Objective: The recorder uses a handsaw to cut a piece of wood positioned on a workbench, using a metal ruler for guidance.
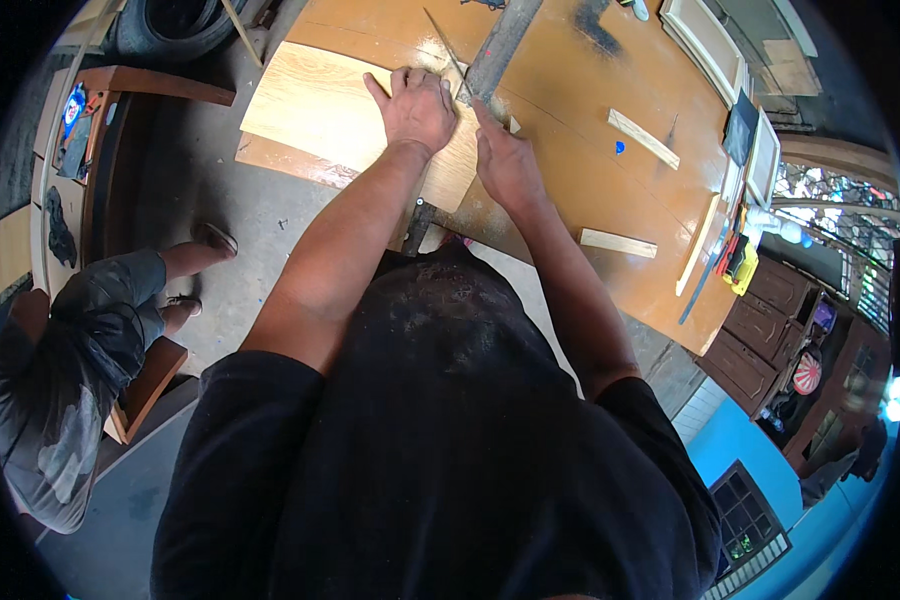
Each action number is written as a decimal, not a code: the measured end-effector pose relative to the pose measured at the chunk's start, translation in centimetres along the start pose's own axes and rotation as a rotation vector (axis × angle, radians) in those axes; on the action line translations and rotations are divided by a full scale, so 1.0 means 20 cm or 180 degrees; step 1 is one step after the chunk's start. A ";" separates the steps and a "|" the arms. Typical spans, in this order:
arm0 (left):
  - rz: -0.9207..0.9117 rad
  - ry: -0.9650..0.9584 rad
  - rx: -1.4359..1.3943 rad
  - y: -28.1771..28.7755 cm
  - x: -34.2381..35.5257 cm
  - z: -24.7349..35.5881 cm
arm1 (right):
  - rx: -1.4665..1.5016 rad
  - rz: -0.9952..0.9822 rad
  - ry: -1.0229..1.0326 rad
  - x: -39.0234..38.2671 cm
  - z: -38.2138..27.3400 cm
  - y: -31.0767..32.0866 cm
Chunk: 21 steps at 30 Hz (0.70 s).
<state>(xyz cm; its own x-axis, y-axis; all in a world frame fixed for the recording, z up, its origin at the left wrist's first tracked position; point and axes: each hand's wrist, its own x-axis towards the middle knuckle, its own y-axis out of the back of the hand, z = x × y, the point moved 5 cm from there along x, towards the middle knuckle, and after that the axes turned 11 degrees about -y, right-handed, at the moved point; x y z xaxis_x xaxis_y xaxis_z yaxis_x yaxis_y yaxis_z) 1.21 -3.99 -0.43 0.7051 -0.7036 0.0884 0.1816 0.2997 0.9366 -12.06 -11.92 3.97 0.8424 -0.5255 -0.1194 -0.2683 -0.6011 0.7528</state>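
A wide, light wood-grain board (pixel 315 95) lies on the brown work table, its near end jutting past the table's edge. My left hand (pixel 420 112) presses down on it, fingers spread and holding nothing. Just to the right, my right hand (pixel 508 165) is closed round the handle end of a handsaw; the handle itself is mostly hidden in my fist. The saw's thin blade (pixel 444 42) points away from me and slants up to the left, close by my left fingertips. It meets the board near its right side.
On the brown table (pixel 560 130) lie two short wood strips (pixel 618 243), a blue cap (pixel 620 147) and a yellow-handled tool (pixel 742 265). A dark metal bar (pixel 502 45) runs beyond the board. To the left, another person (pixel 90 340) sits beside a wooden cabinet; tyres (pixel 175 30) stand behind.
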 end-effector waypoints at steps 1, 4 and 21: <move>0.0009 0.0037 0.0000 0.00 0.00 0.00 | 0.0051 0.0050 0.0059 0.00 0.00 0.00; 0.0130 0.0117 -0.0129 0.00 0.00 -0.02 | -0.0018 -0.0324 -0.0496 -0.25 0.06 0.05; 0.0111 0.0080 0.0032 0.00 0.00 -0.03 | -0.0152 -0.0191 -0.0096 -0.33 0.09 0.08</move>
<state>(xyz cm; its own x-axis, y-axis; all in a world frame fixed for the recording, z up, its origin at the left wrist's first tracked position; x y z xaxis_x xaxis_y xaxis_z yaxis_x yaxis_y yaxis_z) 1.51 -3.64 -0.67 0.7279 -0.6764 0.1127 0.1498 0.3172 0.9364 -18.92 -10.48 4.82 0.8416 -0.5077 -0.1842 -0.1945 -0.6031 0.7736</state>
